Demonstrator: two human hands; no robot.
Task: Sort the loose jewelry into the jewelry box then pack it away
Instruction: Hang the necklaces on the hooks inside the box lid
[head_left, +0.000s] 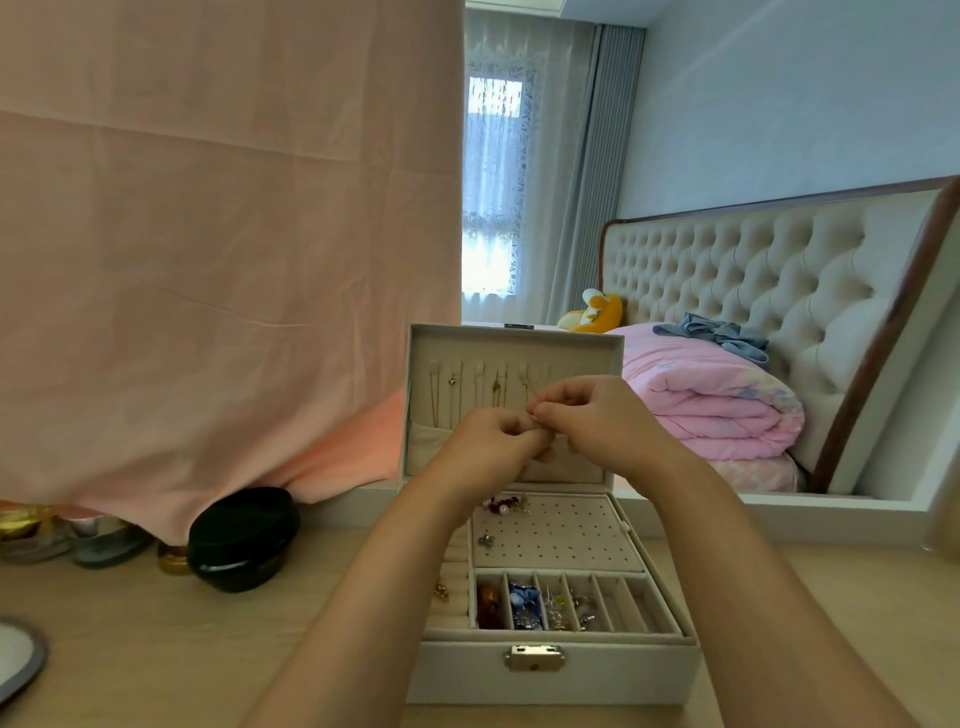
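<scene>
Forearms are reaching over the jewelry box (550, 670) while left hand (488, 447) and right hand (597, 421) are jointly pinching an apparent fine chain (528, 396), hanging vertically below the lid hooks (488, 369), right hand nearer.

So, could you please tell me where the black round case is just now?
In the head view the black round case sits on the table, left of the open jewelry box, below the pink cloth.

A: Where's the light from?
B: Soft daylight through the window (492, 208) at twelve o'clock; its lower pane is blown out.
A: Sharpness?
B: Slightly soft all over. Wide-angle bending tilts the headboard (753, 280) at three o'clock. Shadows are faint.
</scene>
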